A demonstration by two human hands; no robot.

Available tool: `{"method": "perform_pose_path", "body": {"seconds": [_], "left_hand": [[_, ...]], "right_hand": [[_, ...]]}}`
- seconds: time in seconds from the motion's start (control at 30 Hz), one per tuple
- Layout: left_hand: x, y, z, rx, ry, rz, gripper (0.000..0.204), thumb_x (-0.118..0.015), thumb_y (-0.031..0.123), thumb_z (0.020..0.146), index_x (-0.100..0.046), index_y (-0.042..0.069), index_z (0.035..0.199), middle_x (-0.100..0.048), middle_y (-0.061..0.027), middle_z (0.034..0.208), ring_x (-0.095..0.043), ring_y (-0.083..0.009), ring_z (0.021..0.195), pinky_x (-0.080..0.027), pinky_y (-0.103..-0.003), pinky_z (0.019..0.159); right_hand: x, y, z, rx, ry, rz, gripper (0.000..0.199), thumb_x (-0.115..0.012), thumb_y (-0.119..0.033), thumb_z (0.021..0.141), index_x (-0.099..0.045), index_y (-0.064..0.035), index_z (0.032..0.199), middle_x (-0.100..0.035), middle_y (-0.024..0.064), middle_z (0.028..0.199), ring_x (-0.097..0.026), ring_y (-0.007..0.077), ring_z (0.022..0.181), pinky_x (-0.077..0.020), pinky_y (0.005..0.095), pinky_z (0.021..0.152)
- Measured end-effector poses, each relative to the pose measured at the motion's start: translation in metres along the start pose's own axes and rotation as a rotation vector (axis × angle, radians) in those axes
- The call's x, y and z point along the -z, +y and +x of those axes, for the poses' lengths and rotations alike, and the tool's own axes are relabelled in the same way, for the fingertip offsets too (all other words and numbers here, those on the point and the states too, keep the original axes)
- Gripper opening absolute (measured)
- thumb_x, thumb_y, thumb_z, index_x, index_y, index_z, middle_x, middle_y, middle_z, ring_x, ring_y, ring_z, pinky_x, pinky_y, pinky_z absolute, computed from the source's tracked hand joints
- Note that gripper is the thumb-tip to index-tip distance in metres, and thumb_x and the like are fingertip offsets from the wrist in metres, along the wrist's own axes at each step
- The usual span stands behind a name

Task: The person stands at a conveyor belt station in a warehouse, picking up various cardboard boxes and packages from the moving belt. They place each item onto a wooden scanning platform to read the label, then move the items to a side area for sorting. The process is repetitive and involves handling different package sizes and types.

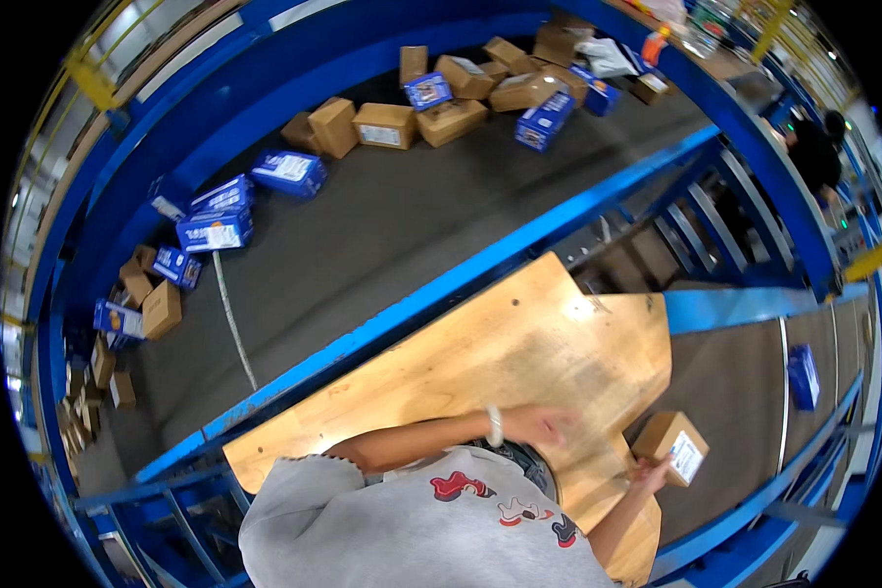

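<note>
My right hand (650,477) is closed on the near edge of a small brown cardboard box (664,438) with a white label on its side. The box is over the dark belt on the right, just past the edge of the wooden board. Across my body reaches my left arm, with a white bracelet at the wrist. My left hand (541,424), slightly blurred, is above the wooden board (461,363) with its fingers stretched out and holding nothing.
Beyond the board runs a wide dark conveyor belt (363,255) with a blue rim. Brown cartons (386,125) and blue boxes (290,172) crowd its far side. Another blue box (804,377) lies on the right belt (725,392). Far right, a person (815,157) in dark clothing is partly visible.
</note>
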State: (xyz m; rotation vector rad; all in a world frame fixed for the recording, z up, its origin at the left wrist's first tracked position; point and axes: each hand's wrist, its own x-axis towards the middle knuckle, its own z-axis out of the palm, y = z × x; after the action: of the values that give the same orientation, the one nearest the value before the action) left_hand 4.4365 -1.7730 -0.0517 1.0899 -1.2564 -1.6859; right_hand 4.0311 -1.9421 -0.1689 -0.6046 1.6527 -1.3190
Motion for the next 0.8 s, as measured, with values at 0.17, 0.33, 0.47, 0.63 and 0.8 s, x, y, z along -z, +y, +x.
{"method": "perform_pose_path", "body": {"seconds": [0.17,0.33,0.47,0.63,0.8], "left_hand": [[0.193,-0.03,-0.102,-0.111,0.964,-0.125,0.043,-0.067,0.005,0.095,-0.058,0.006,0.137,-0.066,-0.0096,0.129,-0.065,-0.0169,0.114,-0.056,-0.036,0.096],[0.373,-0.058,-0.171,-0.019,1.447,-0.062,0.052,-0.072,0.005,0.091,-0.054,0.009,0.14,-0.063,-0.0105,0.127,-0.07,-0.0181,0.098,-0.058,-0.032,0.086],[0.51,-0.049,-0.165,0.116,1.598,0.882,0.086,-0.087,0.017,0.074,-0.044,0.009,0.148,-0.043,-0.021,0.147,-0.048,-0.0383,0.134,-0.047,-0.045,0.109],[0.713,0.042,-0.018,0.215,1.477,1.321,0.113,-0.094,0.023,0.064,-0.032,0.017,0.158,-0.028,-0.0222,0.16,-0.031,-0.0466,0.146,-0.034,-0.05,0.12],[0.865,0.067,0.068,0.358,1.474,1.587,0.125,-0.094,0.032,0.06,-0.023,0.029,0.162,-0.021,-0.0189,0.166,-0.02,-0.0485,0.152,-0.023,-0.066,0.12]], "right_hand": [[-0.153,-0.034,0.145,0.127,0.465,-0.312,0.054,-0.084,-0.037,0.081,-0.063,0.0089,0.101,-0.064,0.0124,0.078,-0.061,0.0246,0.062,-0.0538,0.0372,0.056],[-0.415,-0.025,0.133,0.862,-0.196,-0.404,0.063,-0.084,-0.006,0.08,-0.054,0.0098,0.133,-0.066,0.021,0.119,-0.065,0.0199,0.097,-0.0556,0.0349,0.084],[-0.684,-0.034,-0.064,0.515,-0.777,-0.465,0.09,-0.092,-0.026,0.075,-0.046,0.0069,0.145,-0.045,0.0254,0.146,-0.057,0.0295,0.121,-0.0509,0.0394,0.1],[-0.93,-0.001,-0.083,0.323,-0.749,-0.889,0.129,-0.092,-0.058,0.063,-0.028,0.0018,0.157,-0.022,0.0291,0.162,-0.026,0.0421,0.151,-0.03,0.0543,0.12],[-1.096,0.068,-0.084,0.394,-0.534,-1.258,0.148,-0.089,-0.066,0.062,-0.001,-0.0019,0.163,-0.007,0.0339,0.166,-0.017,0.0467,0.154,-0.0315,0.0636,0.113]]}}
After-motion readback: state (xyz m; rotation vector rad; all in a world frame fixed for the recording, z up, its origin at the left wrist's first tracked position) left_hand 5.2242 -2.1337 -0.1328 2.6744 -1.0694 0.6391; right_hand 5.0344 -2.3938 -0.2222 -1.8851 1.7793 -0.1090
